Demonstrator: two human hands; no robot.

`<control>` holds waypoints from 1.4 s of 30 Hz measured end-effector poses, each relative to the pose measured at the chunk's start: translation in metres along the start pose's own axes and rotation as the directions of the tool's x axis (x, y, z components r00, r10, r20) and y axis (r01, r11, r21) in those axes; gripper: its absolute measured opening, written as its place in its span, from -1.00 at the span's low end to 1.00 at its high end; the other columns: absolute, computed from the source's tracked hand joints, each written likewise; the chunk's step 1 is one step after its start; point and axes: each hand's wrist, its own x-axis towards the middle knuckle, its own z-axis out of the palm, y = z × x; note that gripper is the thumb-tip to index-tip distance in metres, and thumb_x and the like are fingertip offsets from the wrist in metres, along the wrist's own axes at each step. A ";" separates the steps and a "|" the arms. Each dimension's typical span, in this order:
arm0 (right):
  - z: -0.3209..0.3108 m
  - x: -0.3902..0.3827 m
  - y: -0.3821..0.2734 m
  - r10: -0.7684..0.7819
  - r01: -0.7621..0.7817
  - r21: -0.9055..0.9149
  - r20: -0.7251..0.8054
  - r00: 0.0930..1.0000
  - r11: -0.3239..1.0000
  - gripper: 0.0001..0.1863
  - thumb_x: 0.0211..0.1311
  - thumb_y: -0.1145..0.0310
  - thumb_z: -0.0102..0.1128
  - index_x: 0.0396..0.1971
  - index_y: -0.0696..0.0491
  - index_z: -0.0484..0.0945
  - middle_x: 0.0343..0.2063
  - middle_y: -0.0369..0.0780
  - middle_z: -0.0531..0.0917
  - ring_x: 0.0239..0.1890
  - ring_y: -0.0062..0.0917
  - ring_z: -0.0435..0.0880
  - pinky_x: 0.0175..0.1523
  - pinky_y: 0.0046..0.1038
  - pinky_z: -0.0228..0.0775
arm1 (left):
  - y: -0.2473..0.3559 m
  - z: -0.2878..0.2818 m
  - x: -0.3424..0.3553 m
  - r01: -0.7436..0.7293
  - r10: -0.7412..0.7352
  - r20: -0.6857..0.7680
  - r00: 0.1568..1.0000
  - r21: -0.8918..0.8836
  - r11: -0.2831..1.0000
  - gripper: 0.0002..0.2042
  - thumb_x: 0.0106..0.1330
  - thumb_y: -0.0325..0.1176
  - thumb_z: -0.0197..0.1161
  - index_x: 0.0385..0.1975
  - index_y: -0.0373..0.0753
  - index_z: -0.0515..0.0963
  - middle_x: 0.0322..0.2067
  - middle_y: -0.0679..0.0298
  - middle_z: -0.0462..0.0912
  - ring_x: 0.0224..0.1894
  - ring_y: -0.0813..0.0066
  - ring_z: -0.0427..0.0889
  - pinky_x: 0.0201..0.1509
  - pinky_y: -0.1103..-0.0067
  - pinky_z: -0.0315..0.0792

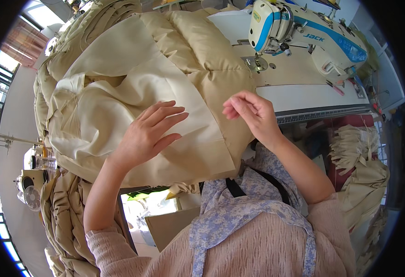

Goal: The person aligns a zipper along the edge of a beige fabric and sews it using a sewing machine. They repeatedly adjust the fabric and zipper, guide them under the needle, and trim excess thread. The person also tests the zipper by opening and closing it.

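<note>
The left grip [150, 129] is wide, palm down with the fingers a little spread and the thumb apart, over the cloth [105, 122] to the left of the machine [308, 37]; whether it touches cannot be told. The right grip [253, 115], closer to the machine, is narrow, its fingers curled toward the thumb; I cannot tell whether it is fully closed or pinches anything. The cloth is beige, smooth and rumpled on the side away from the machine, puffed and padded toward it, its bulk hiding the counter [299, 97] left of the machine. Pink-handled snips [336, 88] lie just on the machine's near side, with a ruler [324, 112] beyond them toward the person. Strips [354, 147] hang below the machine; a fan [32, 198] stands well to its left.
</note>
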 end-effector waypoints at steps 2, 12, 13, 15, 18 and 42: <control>-0.023 -0.035 0.013 0.124 -0.128 -0.064 -0.056 0.991 0.990 -0.73 0.58 0.29 0.09 -0.20 0.21 0.62 -0.35 -0.25 0.72 -0.31 -0.66 0.67 -0.12 -0.57 0.56 | 0.000 0.014 0.026 -0.092 0.092 -0.010 0.996 0.021 0.996 -0.48 0.26 -0.26 0.41 0.25 -0.09 0.50 0.24 0.34 0.51 0.37 0.19 0.39 0.55 0.22 0.25; -0.046 -0.122 0.129 0.190 -0.214 -0.063 -0.268 0.944 0.975 -0.76 0.49 0.28 0.23 -0.06 0.14 0.54 -0.31 -0.32 0.70 -0.28 -0.71 0.64 -0.12 -0.59 0.49 | 0.045 0.058 0.071 -0.277 0.218 0.325 0.920 0.149 0.949 -0.85 0.21 -0.23 0.42 -0.33 -0.07 0.61 -0.32 0.37 0.55 -0.08 0.35 0.56 0.10 0.35 0.48; -0.049 -0.117 0.134 0.228 -0.211 0.093 -0.255 0.940 0.973 -0.77 0.47 0.28 0.26 -0.10 0.14 0.56 -0.30 -0.31 0.70 -0.27 -0.72 0.63 -0.11 -0.58 0.49 | 0.050 0.058 0.071 -0.290 0.244 0.324 0.914 0.101 0.952 -0.87 0.22 -0.24 0.41 -0.35 -0.07 0.60 -0.34 0.37 0.55 -0.11 0.36 0.58 0.04 0.36 0.50; -0.053 -0.113 0.135 0.266 -0.223 0.222 -0.190 0.945 0.949 -0.79 0.45 0.30 0.28 -0.16 0.15 0.57 -0.30 -0.33 0.69 -0.25 -0.74 0.60 -0.11 -0.59 0.48 | 0.069 0.060 0.069 -0.255 0.251 0.328 0.911 -0.030 0.966 -0.90 0.24 -0.27 0.39 -0.34 -0.05 0.61 -0.36 0.38 0.54 -0.20 0.36 0.60 -0.09 0.37 0.53; -0.059 -0.110 0.114 0.225 -0.202 0.154 -0.149 0.963 0.967 -0.82 0.45 0.33 0.27 -0.19 0.15 0.57 -0.31 -0.38 0.64 -0.26 -0.79 0.55 -0.13 -0.63 0.43 | 0.130 0.068 0.068 -0.311 0.367 0.343 0.865 -0.208 0.927 -0.93 0.28 -0.28 0.37 -0.31 -0.03 0.64 -0.27 0.41 0.57 -0.22 0.35 0.64 -0.27 0.39 0.57; -0.038 -0.146 0.078 0.108 -0.104 0.046 -0.092 0.990 0.994 -0.67 0.29 0.21 0.43 -0.24 0.20 0.63 -0.35 -0.17 0.55 -0.38 -0.44 0.53 -0.23 -0.40 0.41 | 0.104 0.038 0.176 -0.111 0.112 0.571 0.813 -0.036 0.993 -0.81 0.39 -0.15 0.31 -0.23 -0.11 0.71 -0.28 0.33 0.61 -0.12 0.31 0.62 -0.05 0.38 0.48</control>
